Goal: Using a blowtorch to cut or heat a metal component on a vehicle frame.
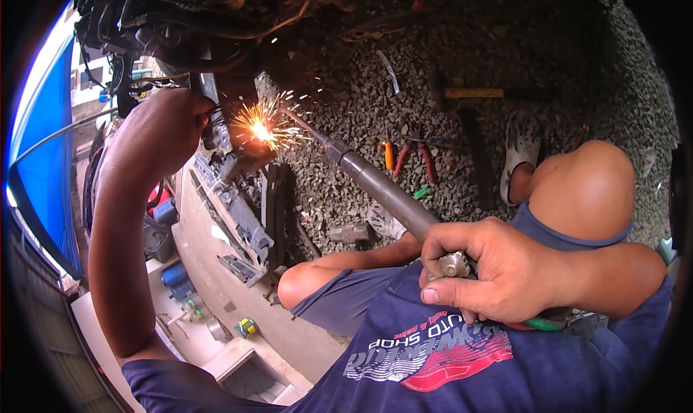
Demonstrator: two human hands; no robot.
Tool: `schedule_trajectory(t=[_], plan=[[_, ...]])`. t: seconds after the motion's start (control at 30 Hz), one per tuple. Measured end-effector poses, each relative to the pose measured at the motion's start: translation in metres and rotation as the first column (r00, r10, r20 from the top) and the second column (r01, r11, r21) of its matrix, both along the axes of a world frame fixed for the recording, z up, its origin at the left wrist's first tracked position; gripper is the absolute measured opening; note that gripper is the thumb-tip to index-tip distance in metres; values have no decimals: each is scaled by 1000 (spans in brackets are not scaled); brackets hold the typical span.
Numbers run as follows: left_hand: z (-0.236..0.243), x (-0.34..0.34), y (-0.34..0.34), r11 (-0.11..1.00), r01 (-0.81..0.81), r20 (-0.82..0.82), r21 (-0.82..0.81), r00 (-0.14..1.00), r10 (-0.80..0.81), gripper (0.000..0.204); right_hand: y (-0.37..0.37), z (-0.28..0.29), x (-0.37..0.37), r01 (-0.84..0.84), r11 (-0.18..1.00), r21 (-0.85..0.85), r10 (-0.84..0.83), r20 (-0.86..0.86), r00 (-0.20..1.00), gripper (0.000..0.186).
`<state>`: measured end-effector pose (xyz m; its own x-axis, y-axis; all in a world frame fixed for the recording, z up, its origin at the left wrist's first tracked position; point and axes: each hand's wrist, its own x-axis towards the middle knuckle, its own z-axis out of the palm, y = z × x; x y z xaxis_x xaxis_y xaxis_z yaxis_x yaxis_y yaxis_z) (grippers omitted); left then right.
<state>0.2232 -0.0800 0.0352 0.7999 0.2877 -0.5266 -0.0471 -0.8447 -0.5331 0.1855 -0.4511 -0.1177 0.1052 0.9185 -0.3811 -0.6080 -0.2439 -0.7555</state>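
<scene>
My right hand [512,269] is wrapped round the handle of a long metal gas torch [386,196], its thumb beside the valve knob [455,264]. The torch's thin bent tip points up and left, and bright sparks [263,130] fly just beyond it from the end of a metal part. Farther left, my left hand [173,121] is closed in a fist next to a grey metal bar [210,88] close above the sparks. Its fingertips are turned away, so what they grip is hidden.
Dark hoses and vehicle parts [195,31] hang at the top left. On the gravel lie a hammer [473,93], an orange-handled screwdriver [389,155], red-handled pliers [415,157] and a stone block [349,233]. Broken grey plastic pieces [249,229] sit left of my knee.
</scene>
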Motion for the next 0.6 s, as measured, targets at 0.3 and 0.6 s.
schedule_trajectory(t=[0.3,0.6], plan=[[2,2,-1,998,-46,-8,53,999,46,26,-1,2,3,-37,999,-17,37,8,999,27],[3,-3,-4,998,-38,-8,58,999,39,25,0,3,2,-27,1000,-5,27,-31,999,26]])
